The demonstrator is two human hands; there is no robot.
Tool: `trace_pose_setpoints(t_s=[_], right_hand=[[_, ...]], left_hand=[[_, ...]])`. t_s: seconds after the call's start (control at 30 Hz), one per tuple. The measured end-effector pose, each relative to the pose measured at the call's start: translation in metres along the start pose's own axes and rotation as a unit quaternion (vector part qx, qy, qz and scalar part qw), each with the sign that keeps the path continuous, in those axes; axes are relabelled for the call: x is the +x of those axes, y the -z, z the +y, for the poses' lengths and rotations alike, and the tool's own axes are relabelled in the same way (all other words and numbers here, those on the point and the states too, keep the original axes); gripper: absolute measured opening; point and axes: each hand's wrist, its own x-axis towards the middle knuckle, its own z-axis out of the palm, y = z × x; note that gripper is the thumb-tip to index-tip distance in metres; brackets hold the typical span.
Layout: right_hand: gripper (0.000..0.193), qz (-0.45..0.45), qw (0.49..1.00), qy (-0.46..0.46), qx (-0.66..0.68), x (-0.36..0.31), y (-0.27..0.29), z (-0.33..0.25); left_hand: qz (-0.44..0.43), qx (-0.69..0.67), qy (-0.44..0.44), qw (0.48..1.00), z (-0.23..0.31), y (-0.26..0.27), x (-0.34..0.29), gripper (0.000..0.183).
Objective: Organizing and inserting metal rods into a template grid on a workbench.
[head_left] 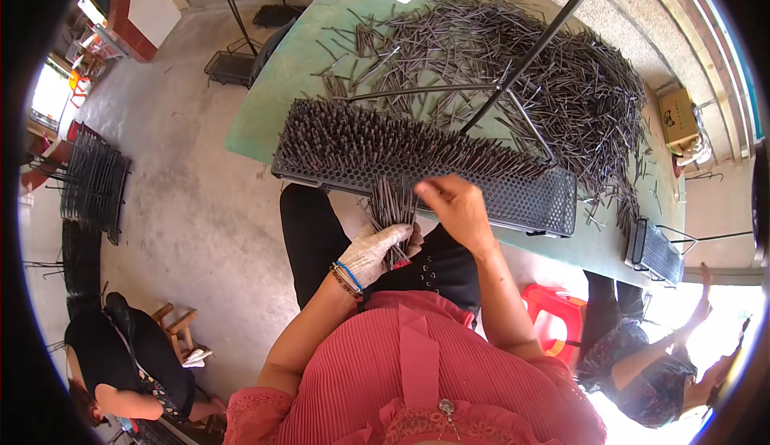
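Note:
My left hand point(374, 254), in a pale work glove, is wrapped round an upright bundle of thin dark rods point(391, 203) in front of my lap. Beside the tops of these rods is my bare right hand point(462, 211), its thumb and forefinger drawn together in a pinch. Whether anything is between those fingertips is too small to tell. Just beyond both hands lies a long black perforated metal tray point(553, 204) at the table's near edge. Dense rows of standing rods point(361, 136) fill its holes at the left and along the back; holes at the front and right are bare.
A large heap of loose rods point(585, 100) covers the green table point(269, 116). A black metal pole point(545, 36) rises from the tray over it. Another perforated tray point(659, 252) is at the right, near a seated co-worker point(642, 365). A second person point(128, 357) sits lower left.

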Motion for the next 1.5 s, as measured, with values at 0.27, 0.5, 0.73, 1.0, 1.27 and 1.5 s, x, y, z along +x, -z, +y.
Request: trace_pose_setpoints(t_s=[0.27,0.5,0.73,1.0,1.27,1.5], right_hand=[[0.021,-0.007,0.984,-0.083,0.155,0.001,-0.009,0.003],[0.020,0.069,0.972,0.011,0.224,0.029,-0.016,-0.021],[0.021,0.064,0.986,0.019,0.149,0.039,-0.014,-0.022],[0.022,-0.024,0.968,-0.093,0.231,0.032,0.010,-0.015],[0.028,-0.107,0.965,-0.135,0.200,0.025,-0.006,0.003],[0.020,-0.007,0.969,-0.038,0.245,0.033,0.004,-0.011]], left_hand=[[0.001,0.005,-0.051,0.999,0.001,0.001,-0.001,0.021],[0.028,0.016,-0.040,0.999,0.001,0.002,-0.005,0.020],[0.026,0.009,-0.035,0.999,-0.005,0.004,0.003,0.019],[0.030,0.008,-0.044,0.999,-0.001,0.003,0.001,0.020],[0.021,0.082,-0.054,0.995,-0.006,0.009,0.000,0.020],[0.023,0.018,-0.046,0.999,-0.003,0.010,-0.003,0.021]])
